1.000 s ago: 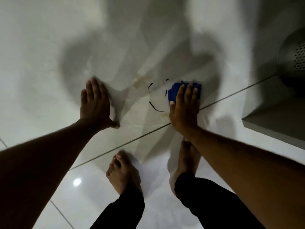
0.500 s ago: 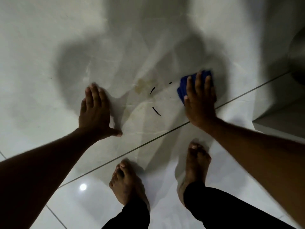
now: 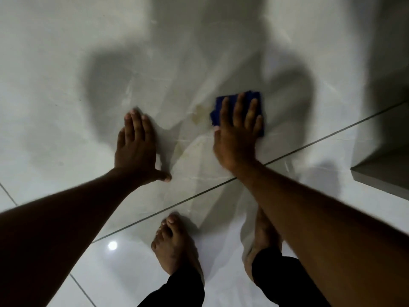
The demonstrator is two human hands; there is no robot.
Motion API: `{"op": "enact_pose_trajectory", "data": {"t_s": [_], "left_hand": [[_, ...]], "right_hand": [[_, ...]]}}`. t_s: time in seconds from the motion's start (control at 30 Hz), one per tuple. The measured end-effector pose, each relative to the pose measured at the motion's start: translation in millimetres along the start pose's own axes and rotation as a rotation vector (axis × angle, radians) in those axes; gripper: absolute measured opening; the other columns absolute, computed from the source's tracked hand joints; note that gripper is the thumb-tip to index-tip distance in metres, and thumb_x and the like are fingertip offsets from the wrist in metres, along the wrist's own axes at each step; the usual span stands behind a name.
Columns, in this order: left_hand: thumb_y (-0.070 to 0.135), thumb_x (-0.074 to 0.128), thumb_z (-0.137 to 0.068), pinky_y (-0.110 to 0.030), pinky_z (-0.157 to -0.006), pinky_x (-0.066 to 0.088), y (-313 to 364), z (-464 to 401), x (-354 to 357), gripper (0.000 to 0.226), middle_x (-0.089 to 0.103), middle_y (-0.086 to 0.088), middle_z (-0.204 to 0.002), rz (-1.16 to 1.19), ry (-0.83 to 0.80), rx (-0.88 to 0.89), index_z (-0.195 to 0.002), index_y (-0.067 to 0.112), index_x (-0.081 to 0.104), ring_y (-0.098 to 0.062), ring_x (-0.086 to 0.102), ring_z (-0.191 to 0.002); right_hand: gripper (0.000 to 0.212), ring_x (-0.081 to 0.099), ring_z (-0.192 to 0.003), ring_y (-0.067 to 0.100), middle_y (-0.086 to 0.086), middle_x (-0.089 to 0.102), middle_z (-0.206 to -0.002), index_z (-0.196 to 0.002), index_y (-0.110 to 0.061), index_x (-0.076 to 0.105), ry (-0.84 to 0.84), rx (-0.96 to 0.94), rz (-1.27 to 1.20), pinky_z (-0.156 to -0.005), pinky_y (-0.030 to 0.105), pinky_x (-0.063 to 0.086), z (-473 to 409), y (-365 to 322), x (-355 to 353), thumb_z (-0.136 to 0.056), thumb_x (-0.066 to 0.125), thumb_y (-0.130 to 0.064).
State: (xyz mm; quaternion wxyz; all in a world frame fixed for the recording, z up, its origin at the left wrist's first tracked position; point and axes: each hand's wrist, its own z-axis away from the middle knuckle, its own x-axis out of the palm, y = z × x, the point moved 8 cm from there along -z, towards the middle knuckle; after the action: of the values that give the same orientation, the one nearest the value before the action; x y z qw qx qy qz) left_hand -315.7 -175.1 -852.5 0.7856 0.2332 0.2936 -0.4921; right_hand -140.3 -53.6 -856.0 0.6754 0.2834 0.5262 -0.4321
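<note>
A folded blue cloth [image 3: 257, 100] lies flat on the glossy white tiled floor [image 3: 66, 74]. My right hand [image 3: 238, 134] presses on it with straight, spread fingers, covering most of it. Just left of the cloth is a faint yellowish stain [image 3: 198, 113] on the tile. My left hand [image 3: 136, 147] rests flat on the floor to the left, fingers straight, thumb out to the side, holding nothing. No dark marks show on the tile between the hands.
My two bare feet [image 3: 174, 244] stand on the tile below the hands, with black trouser legs [image 3: 285, 282] above them. A grout line [image 3: 309, 145] runs diagonally under my right wrist. A grey ledge or cabinet base [image 3: 380, 173] juts in at the right edge.
My right hand slid the blue cloth right, then back left over the spot where dark streaks lay; those streaks are gone. My left hand stayed planted.
</note>
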Motion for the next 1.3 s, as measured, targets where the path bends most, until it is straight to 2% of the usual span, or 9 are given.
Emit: {"op": "enact_pose_trajectory", "data": {"t_s": [0.17, 0.23, 0.37, 0.47, 0.6, 0.8, 1.0, 1.2, 1.3], "left_hand": [[0.067, 0.087, -0.035, -0.050, -0.122, 0.001, -0.1, 3.6, -2.5, 0.171, -0.030, -0.022, -0.157, 0.042, -0.002, -0.011, -0.148, 0.003, -0.025, -0.036, -0.027, -0.145], [0.067, 0.087, -0.034, -0.051, -0.122, 0.000, -1.1, 4.1, -1.6, 0.172, -0.030, -0.021, -0.158, 0.061, -0.003, -0.019, -0.148, 0.003, -0.025, -0.035, -0.027, -0.145], [0.068, 0.086, -0.032, -0.052, -0.121, 0.000, -3.8, 1.4, 0.0, 0.172, -0.028, -0.018, -0.159, 0.059, 0.018, -0.018, -0.149, 0.006, -0.023, -0.034, -0.024, -0.147], [0.070, 0.085, -0.033, -0.053, -0.121, 0.000, -8.9, 1.8, 1.5, 0.170, -0.026, -0.017, -0.160, 0.057, 0.026, -0.018, -0.150, 0.008, -0.022, -0.033, -0.023, -0.148], [0.075, 0.081, -0.032, -0.053, -0.120, -0.001, -11.9, 2.0, 3.7, 0.171, -0.025, -0.016, -0.161, 0.053, 0.038, 0.010, -0.149, 0.010, -0.024, -0.032, -0.024, -0.148], [0.080, 0.077, -0.030, -0.051, -0.118, -0.005, -16.4, -1.1, 8.6, 0.171, -0.023, -0.016, -0.161, 0.051, 0.061, 0.026, -0.149, 0.012, -0.025, -0.032, -0.023, -0.148], [0.079, 0.078, -0.033, -0.051, -0.120, -0.003, -17.6, 0.5, 7.4, 0.169, -0.023, -0.015, -0.162, 0.075, 0.070, 0.030, -0.150, 0.010, -0.022, -0.029, -0.023, -0.148], [0.081, 0.076, -0.031, -0.054, -0.120, -0.003, -13.7, -2.2, 6.4, 0.170, -0.024, -0.016, -0.161, 0.070, 0.044, 0.029, -0.150, 0.008, -0.022, -0.031, -0.023, -0.148], [0.080, 0.077, -0.032, -0.053, -0.120, -0.003, -15.3, -0.6, 6.5, 0.170, -0.027, -0.015, -0.160, 0.057, 0.033, 0.019, -0.149, 0.010, -0.025, -0.031, -0.024, -0.147]], "right_hand": [[0.076, 0.016, -0.149, 0.039, 0.009, 0.023, -0.163, -0.153, -0.024, 0.024, -0.171, -1.071, 0.209, -0.118, 0.058, 0.014, 88.8, -16.7, 21.3, -0.085, 0.057, -0.019], [0.074, 0.026, -0.145, 0.042, 0.012, 0.030, -0.159, -0.152, -0.023, 0.028, -0.092, -0.952, 0.289, -0.115, 0.060, 0.021, 50.2, 18.4, 15.4, -0.085, 0.059, -0.023], [0.076, 0.014, -0.147, 0.047, 0.018, 0.020, -0.162, -0.153, -0.022, 0.022, -0.009, -0.110, 0.058, -0.114, 0.063, 0.016, -23.2, -5.5, -8.0, -0.085, 0.054, -0.032], [0.081, 0.009, -0.148, 0.046, 0.017, 0.017, -0.163, -0.153, -0.021, 0.020, -0.094, -0.532, 0.061, -0.117, 0.063, 0.011, 27.0, -81.5, 13.7, -0.081, 0.055, -0.025], [0.071, 0.018, -0.148, 0.039, 0.010, 0.023, -0.162, -0.153, -0.024, 0.027, -0.189, -1.174, 0.260, -0.118, 0.059, 0.016, 87.2, -23.5, 19.5, -0.087, 0.050, -0.017], [0.078, 0.014, -0.147, 0.046, 0.017, 0.020, -0.162, -0.151, -0.022, 0.024, 0.003, -0.254, 0.056, -0.114, 0.063, 0.014, -39.2, -56.8, -1.0, -0.081, 0.058, -0.029], [0.071, 0.022, -0.147, 0.042, 0.014, 0.029, -0.160, -0.152, -0.023, 0.027, -0.165, -0.980, 0.166, -0.116, 0.060, 0.019, 92.5, -32.0, 20.5, -0.085, 0.051, -0.021], [0.074, 0.012, -0.146, 0.051, 0.023, 0.017, -0.161, -0.155, -0.018, 0.017, 0.039, 0.120, 0.033, -0.113, 0.066, 0.011, -44.8, 16.0, -17.6, -0.088, 0.043, -0.037], [0.076, 0.010, -0.148, 0.046, 0.018, 0.017, -0.163, -0.155, -0.019, 0.019, -0.005, -0.235, -0.019, -0.115, 0.064, 0.008, -38.9, -86.6, -4.8, -0.086, 0.048, -0.036]]}}
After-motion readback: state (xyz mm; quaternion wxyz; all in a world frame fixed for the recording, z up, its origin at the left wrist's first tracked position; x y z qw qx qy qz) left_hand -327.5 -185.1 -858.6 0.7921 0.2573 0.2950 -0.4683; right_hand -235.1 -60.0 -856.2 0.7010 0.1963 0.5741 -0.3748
